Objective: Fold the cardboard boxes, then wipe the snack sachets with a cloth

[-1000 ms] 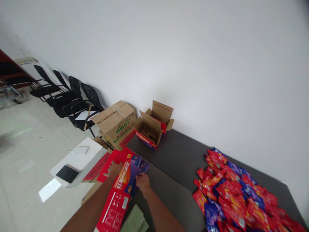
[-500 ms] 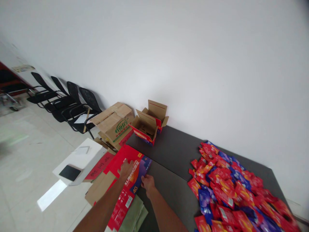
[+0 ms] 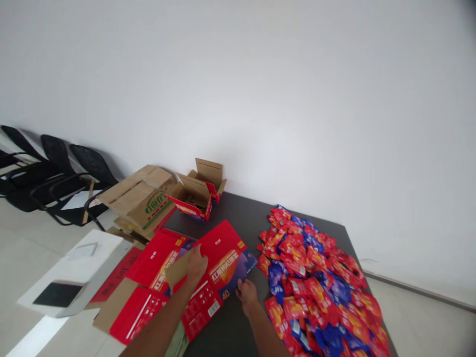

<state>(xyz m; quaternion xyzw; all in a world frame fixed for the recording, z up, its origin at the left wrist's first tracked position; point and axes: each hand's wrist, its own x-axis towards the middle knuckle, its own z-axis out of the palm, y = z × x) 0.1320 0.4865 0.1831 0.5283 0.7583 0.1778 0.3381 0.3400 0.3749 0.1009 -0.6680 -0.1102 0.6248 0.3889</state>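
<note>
Both hands are on a flattened red and purple carton (image 3: 225,248) printed with white and orange lettering, lifted above the dark table. My left hand (image 3: 198,263) is closed on the carton's left side, at a fold beside a brown flap. My right hand (image 3: 246,296) pinches its lower right edge. Under and left of it lies another flattened red carton (image 3: 154,255), apart from the held one. A pale green cloth-like piece (image 3: 177,342) shows partly beneath my left forearm.
Two open red boxes (image 3: 193,196) stand against the wall at the back of the dark table (image 3: 241,210). Red and blue sachets (image 3: 312,277) are heaped at the right. To the left are a brown cardboard box (image 3: 143,196), a white box (image 3: 74,267) bearing a dark tablet-like slab, and black chairs (image 3: 89,161).
The carton has come away from the flat stack and moved right over the table, held by both hands. My view has turned to the right.
</note>
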